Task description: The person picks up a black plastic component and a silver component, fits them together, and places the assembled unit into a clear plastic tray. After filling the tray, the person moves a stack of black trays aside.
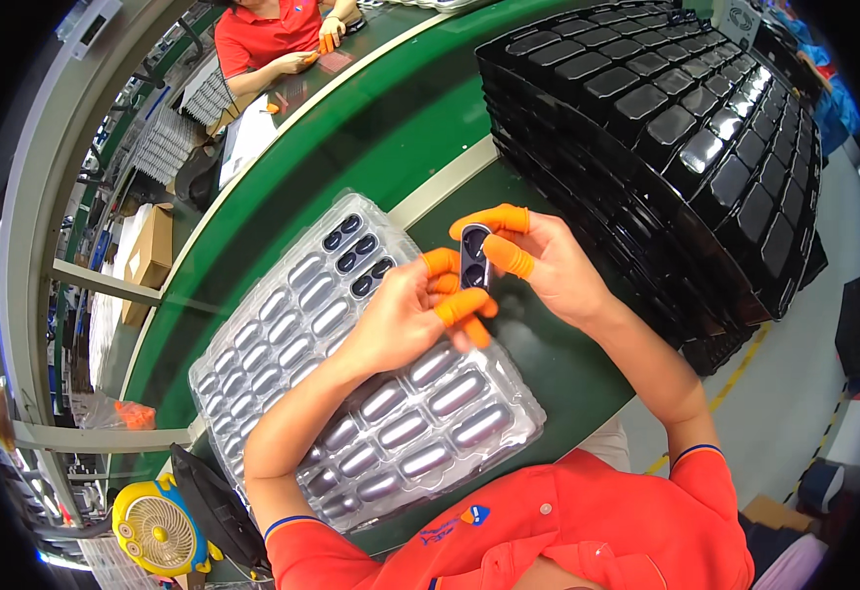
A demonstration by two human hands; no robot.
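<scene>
An oblong dark case piece with a pale rim and two round hollows (475, 278) is held upright between my two hands above the table. My left hand (402, 313) pinches its lower end, with orange finger cots on the fingers. At its upper end my right hand (548, 264) grips it between thumb and forefinger, also in orange cots. Below and left of my hands lies a clear plastic tray (536, 411) with many pill-shaped pockets. Several silver oblong pieces (401, 430) fill most pockets. In its far corner, a few pockets hold dark pieces with paired round hollows (349, 224).
Tall stacks of glossy black trays (587, 147) stand at the right of the green table (391, 128). A yellow fan (160, 529) is at lower left. Across the table a person in red (268, 44) works with orange-tipped fingers. A cardboard box (150, 251) sits at left.
</scene>
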